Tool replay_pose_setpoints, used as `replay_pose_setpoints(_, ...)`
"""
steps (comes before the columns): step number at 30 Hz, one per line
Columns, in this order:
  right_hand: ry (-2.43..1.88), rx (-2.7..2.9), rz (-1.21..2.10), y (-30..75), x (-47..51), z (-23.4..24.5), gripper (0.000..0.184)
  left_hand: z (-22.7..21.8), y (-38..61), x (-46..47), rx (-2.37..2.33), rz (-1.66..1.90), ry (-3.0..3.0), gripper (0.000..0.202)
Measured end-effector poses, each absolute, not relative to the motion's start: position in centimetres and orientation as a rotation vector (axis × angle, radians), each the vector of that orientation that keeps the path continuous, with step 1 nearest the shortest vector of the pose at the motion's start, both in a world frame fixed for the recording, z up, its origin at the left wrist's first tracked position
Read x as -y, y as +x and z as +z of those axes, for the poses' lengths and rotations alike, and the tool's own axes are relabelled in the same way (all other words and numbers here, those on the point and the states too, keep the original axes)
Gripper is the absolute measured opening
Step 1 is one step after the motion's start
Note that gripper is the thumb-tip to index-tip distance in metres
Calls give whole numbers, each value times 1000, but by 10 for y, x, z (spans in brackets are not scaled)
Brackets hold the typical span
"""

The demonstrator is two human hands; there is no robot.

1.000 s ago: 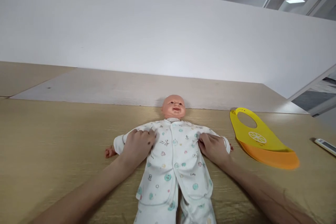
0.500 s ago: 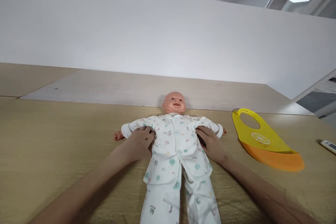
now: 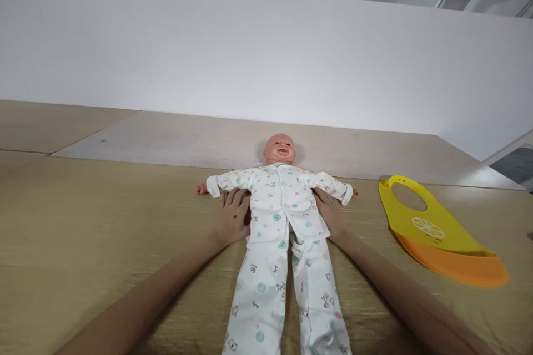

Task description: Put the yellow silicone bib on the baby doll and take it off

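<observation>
A baby doll [image 3: 287,208] lies on its back, head away from me, arms spread out. It wears a white jacket and white trousers with small green, pink and grey prints. My left hand [image 3: 233,216] is at the doll's side under its arm, fingers tucked below the sleeve. On the opposite side my right hand [image 3: 331,213] presses in under the other arm. Together they clasp the torso; parts of the fingertips are hidden by the clothes. The feet are out of view below.
On the wooden table [image 3: 104,233], a yellow bib [image 3: 441,227] with an orange pocket lies to the right. A paler strip [image 3: 200,138] runs along the back, up to a white partition [image 3: 266,55]. The doll's head rests over that strip.
The doll has slid away from me toward the partition, with both hands still at its sides. My view has shifted slightly left, and the white device at the right edge has left the picture.
</observation>
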State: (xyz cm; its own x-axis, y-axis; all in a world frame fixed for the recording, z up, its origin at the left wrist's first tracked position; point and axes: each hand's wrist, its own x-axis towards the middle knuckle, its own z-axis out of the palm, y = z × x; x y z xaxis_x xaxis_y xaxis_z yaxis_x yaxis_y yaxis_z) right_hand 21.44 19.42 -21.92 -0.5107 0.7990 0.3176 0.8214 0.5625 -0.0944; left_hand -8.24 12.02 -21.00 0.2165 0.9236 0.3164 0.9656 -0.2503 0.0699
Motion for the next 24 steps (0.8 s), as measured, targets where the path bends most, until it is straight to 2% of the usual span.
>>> replay_pose_setpoints(8,-1324,2433,-61,217,-194,-226,45,-229,-90,-127,1577,-665,-2429,50)
replay_pose_setpoints(24,-1275,2472,-90,218,-190,-220,42,-226,-88,-127,1543,-703,-2474,48)
